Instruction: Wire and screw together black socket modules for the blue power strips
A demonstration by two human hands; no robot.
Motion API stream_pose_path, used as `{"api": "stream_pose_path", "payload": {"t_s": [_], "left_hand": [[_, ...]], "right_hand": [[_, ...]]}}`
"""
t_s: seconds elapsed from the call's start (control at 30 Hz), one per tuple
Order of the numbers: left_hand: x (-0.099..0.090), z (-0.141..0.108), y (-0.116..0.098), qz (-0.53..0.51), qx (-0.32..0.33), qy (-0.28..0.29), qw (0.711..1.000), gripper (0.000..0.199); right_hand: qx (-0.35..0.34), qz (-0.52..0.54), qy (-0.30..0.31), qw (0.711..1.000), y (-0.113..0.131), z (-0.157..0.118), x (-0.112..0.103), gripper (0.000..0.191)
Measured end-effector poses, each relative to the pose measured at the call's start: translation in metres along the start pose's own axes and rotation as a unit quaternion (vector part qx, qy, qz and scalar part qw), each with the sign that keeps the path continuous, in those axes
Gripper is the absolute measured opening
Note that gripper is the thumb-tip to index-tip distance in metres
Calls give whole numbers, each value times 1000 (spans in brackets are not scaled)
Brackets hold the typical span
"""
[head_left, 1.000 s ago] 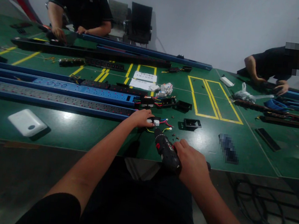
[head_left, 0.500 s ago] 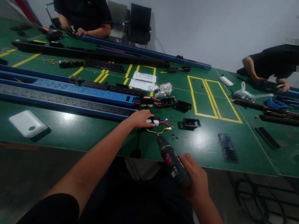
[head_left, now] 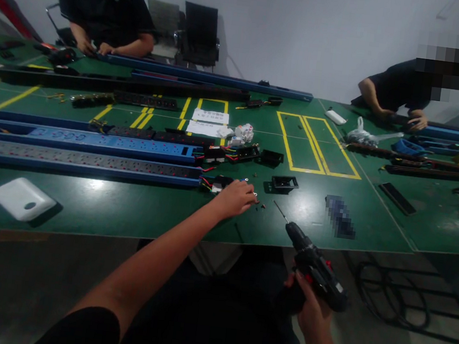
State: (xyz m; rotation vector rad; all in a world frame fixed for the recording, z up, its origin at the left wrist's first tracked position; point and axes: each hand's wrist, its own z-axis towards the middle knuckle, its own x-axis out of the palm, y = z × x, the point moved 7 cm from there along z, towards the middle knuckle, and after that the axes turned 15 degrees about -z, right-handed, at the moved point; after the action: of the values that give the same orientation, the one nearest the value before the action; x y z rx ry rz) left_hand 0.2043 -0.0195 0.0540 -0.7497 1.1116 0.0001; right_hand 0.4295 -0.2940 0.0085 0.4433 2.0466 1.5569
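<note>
My right hand [head_left: 313, 308] is wrapped around the grip of a black cordless drill [head_left: 314, 263], whose long thin bit [head_left: 281, 212] points up and left over the table edge. My left hand [head_left: 236, 199] is closed, fingertips down on the table beside several small screws [head_left: 262, 205]; what they pinch is too small to make out. Wire ends with ring terminals [head_left: 246, 180] stick out past its fingers. Left of that hand lies a white-and-black connector [head_left: 216, 188], wired to the end of a long blue power strip [head_left: 161, 179]. A black rectangular socket frame [head_left: 284, 182] lies farther right.
On the green table [head_left: 191, 212] are a second blue strip [head_left: 132, 146], a white plastic case [head_left: 23, 198], white connectors [head_left: 244, 133], paper labels [head_left: 210, 116] and a pixelated dark object [head_left: 340, 216]. Two co-workers handle strips across the table. A black metal rack [head_left: 393, 298] stands below right.
My left hand has moved right, off the connector and onto the wire ends and screws. The drill has drawn back right, its bit away from the connector. The view has shifted slightly.
</note>
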Motion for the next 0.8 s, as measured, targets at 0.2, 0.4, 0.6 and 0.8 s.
{"api": "stream_pose_path", "payload": {"t_s": [0.2, 0.4, 0.6, 0.8], "left_hand": [[61, 17, -8, -47, 37, 49, 997, 23], [54, 14, -2, -195, 1, -38, 980, 21], [17, -4, 9, -308, -107, -190, 926, 5], [12, -26, 16, -669, -166, -270, 672, 40]], "right_hand": [[53, 81, 17, 995, -3, -2, 14, 41], [48, 71, 70, 994, 4, -3, 24, 40], [45, 81, 108, 990, 8, 0, 38, 39], [23, 55, 145, 988, 19, -1, 56, 38]]}}
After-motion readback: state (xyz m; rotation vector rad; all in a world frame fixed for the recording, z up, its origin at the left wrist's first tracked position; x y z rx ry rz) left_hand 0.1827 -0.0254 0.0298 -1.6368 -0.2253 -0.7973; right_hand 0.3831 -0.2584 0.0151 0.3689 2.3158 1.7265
